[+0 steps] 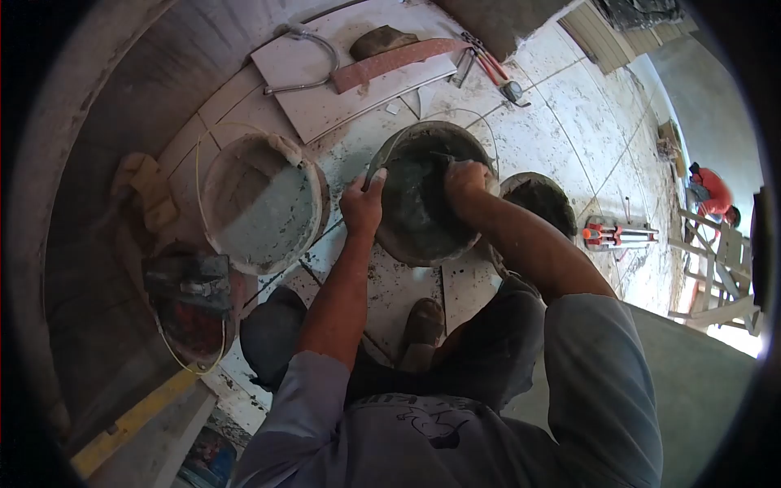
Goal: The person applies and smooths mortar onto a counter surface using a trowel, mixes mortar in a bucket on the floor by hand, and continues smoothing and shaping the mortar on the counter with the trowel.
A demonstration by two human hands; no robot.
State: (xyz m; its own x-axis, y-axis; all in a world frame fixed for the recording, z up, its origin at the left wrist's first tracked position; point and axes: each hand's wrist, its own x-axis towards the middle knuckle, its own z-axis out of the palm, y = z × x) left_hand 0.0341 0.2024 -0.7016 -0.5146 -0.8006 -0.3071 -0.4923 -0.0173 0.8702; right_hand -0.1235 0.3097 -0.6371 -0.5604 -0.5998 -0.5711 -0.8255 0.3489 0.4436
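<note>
A dark round bucket point(431, 250) with grey, wet-looking contents stands on the tiled floor before me. My left hand point(363, 200) is closed on its left rim, thumb up. Inside the right part of the bucket, my right hand point(469, 180) is closed round the handle of a tool, whose thin metal part point(439, 154) shows at the fingers; the rest of the tool is hidden. Left of my left hand is a wider bucket point(316, 203) with cloudy water. A smaller bucket point(569, 213) with dark contents sits behind my right forearm.
A white board point(325, 110) bears a hacksaw frame point(335, 57) and a reddish strip point(399, 63). Pliers point(488, 65) lie beyond. At right are a red tile cutter point(620, 236) and a bending person in red point(714, 193). A trowel point(189, 282) rests on a bucket at left.
</note>
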